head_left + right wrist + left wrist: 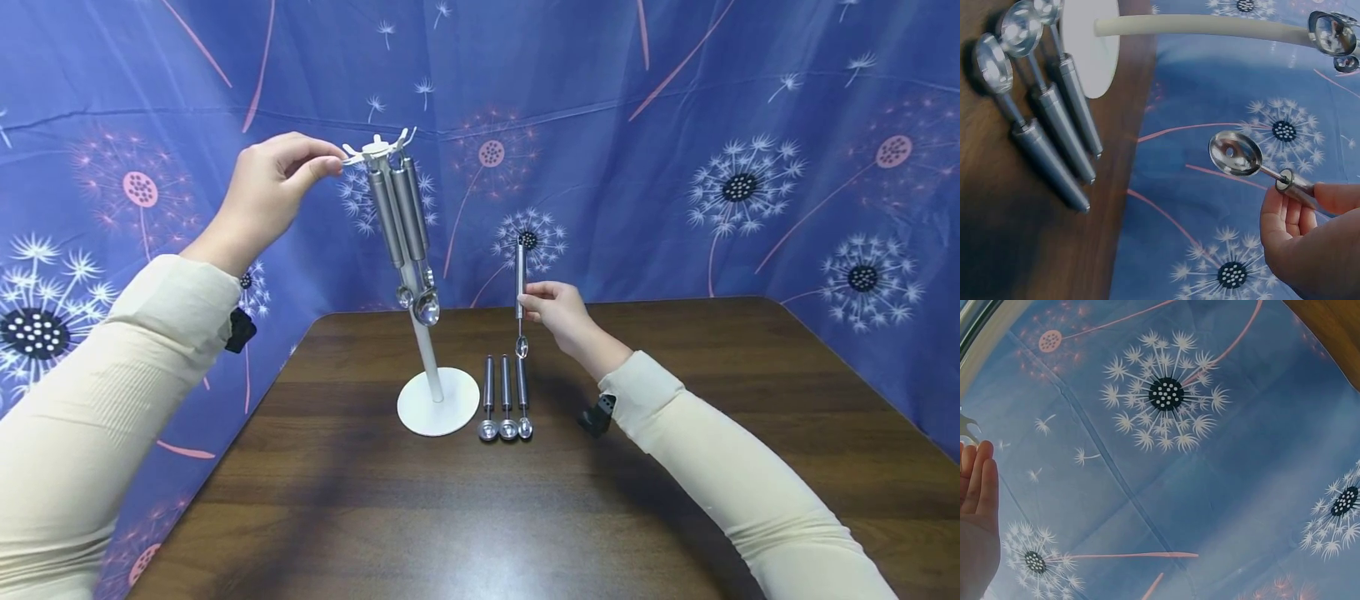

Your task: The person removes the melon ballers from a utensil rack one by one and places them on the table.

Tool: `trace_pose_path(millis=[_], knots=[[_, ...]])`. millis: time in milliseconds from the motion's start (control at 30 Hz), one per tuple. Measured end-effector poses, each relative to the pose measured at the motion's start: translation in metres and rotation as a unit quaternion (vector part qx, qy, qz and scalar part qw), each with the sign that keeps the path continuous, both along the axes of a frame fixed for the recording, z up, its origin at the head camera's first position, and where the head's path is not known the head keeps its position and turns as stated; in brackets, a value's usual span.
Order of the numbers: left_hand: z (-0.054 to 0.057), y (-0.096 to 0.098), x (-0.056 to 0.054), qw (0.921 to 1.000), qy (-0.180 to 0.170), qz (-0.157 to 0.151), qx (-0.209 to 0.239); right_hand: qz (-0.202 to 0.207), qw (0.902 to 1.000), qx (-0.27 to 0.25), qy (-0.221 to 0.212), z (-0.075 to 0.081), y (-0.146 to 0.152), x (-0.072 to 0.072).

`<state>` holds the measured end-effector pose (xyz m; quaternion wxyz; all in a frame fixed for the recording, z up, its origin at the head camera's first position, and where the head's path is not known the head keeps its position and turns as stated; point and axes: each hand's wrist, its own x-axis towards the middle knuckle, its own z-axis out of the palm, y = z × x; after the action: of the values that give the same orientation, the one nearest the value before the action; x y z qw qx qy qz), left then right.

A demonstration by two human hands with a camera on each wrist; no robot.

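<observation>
My right hand (558,315) holds a steel melon baller (521,279) by its handle, bowl downward, above the table. In the right wrist view its round bowl (1235,153) shows a small hole. My left hand (273,179) pinches the tip of a hook on the crown (377,150) of a white utensil stand (423,342). In the left wrist view, only the fingers (988,487) and part of a white hook show at the edge. Several steel utensils (405,208) with thick handles hang from the crown; their scoop-shaped ends (427,307) overlap.
Three similar steel scoops (507,400) lie side by side on the brown wooden table (337,500), bowls toward me, right of the stand's round white base (420,408). Behind the table hangs a blue dandelion-print cloth (600,167).
</observation>
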<state>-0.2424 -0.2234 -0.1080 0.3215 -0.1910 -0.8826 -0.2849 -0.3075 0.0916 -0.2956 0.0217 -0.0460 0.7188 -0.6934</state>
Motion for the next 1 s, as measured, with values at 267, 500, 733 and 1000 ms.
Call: trace_pose_path(millis=[267,500,733,1000], knots=[[0.005,-0.004,0.001,0.9997,-0.023,-0.002,0.006,0.018,0.9986,0.038,-0.031,-0.015,0.003,0.002],[0.004,-0.002,0.0,0.9992,-0.037,-0.005,0.013,0.023,0.9963,0.066,-0.049,-0.031,0.007,0.003],[0.003,-0.001,0.001,0.9992,-0.039,0.001,0.008,0.032,0.9942,0.084,-0.059,-0.043,0.013,0.002],[0.004,-0.001,0.0,0.9993,-0.038,-0.004,0.0,0.046,0.9896,0.1,-0.093,-0.054,0.02,0.002]])
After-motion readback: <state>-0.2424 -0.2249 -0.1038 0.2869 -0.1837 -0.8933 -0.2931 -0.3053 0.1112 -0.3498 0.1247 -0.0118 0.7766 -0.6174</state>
